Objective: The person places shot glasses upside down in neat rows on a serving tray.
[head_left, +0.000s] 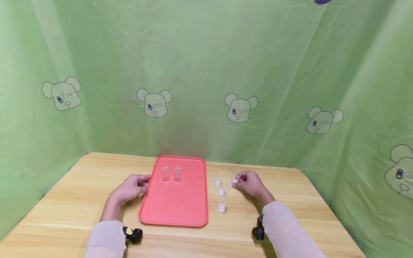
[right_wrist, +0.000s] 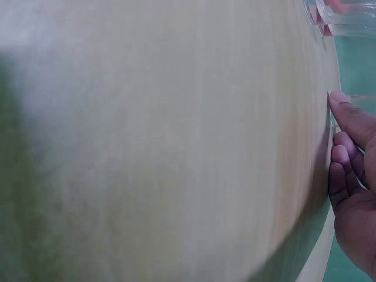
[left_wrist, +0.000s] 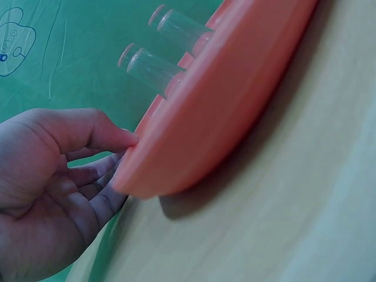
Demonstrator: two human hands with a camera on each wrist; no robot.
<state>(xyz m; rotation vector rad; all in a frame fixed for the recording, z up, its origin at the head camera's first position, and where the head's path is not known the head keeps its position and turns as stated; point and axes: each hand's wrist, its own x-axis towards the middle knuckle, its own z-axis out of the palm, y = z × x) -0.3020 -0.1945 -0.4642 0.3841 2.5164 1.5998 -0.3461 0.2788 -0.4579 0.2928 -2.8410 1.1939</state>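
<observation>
Behind everything we see a green curtain (head_left: 196,53) printed with outlined bear heads (head_left: 154,105), and before it a wood-grain worktop (head_left: 80,200). At left, the left hand (head_left: 130,187) pinches a red tray (head_left: 175,208) by its left rim with its fingers. On the tray's far half, two clear cups (head_left: 165,175) stand side by side. Just right of it stand three loose cups (head_left: 222,204). Furthest right, the right hand (head_left: 253,184) grips another clear cup (head_left: 235,178) in its fingers.
</observation>
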